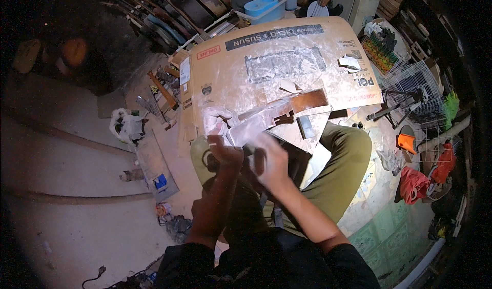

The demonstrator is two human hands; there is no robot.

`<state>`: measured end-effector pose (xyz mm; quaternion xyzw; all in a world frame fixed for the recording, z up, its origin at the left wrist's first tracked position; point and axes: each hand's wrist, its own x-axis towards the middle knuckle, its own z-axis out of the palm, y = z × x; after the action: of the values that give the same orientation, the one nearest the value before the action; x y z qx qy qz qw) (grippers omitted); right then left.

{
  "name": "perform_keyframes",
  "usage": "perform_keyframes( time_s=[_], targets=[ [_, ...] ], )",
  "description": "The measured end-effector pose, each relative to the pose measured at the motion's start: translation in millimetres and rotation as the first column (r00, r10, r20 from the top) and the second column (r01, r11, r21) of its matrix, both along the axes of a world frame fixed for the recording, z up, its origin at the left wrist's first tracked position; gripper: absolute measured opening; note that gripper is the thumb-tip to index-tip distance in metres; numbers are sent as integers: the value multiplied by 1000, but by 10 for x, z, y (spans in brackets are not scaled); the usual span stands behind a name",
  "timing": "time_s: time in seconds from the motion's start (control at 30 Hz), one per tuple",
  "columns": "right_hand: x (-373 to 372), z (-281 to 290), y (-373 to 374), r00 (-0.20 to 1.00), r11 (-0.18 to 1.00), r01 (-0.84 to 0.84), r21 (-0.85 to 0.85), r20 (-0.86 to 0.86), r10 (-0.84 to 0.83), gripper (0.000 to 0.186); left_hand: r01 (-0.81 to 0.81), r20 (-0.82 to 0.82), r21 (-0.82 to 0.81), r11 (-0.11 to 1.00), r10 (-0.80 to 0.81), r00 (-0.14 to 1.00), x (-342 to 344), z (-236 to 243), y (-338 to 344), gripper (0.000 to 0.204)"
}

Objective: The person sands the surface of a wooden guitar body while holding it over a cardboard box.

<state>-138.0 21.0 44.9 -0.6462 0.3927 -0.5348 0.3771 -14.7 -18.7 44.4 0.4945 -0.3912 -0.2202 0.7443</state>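
A long, pale, dust-coated piece (246, 128) with a brown section at its far right lies across a pile of light boards above my lap. My left hand (223, 138), its fingers whitened with powder, grips the left end of that piece. Just right of it, my right hand (269, 163) is smeared by motion over the near side of the piece, so I cannot make out its fingers or what they hold. A dark rectangular shape (292, 161) shows beneath, between my knees.
A powder-marked cardboard sheet (210, 68) spans the front, with instrument bodies (195, 2) and blue tubs (259, 7) behind. Tools (161, 89) and a white bag (128, 122) lie left. A wire cage (420, 99), an orange object (406, 140) and red bags (412, 184) crowd the right.
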Motion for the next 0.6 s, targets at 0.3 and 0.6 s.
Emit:
perform_keyframes(
  time_s=[0.3, 0.6],
  targets=[
    [25, -141, -204, 979, 980, 165, -114, -104, -177, 33, 66, 99, -40, 997, -62, 993, -89, 272, 52, 30],
    [2, -219, -190, 980, 985, 112, -131, -148, -132, 27, 197, -272, 50, 979, -177, 946, -108, 232, 83, 25]
  ],
)
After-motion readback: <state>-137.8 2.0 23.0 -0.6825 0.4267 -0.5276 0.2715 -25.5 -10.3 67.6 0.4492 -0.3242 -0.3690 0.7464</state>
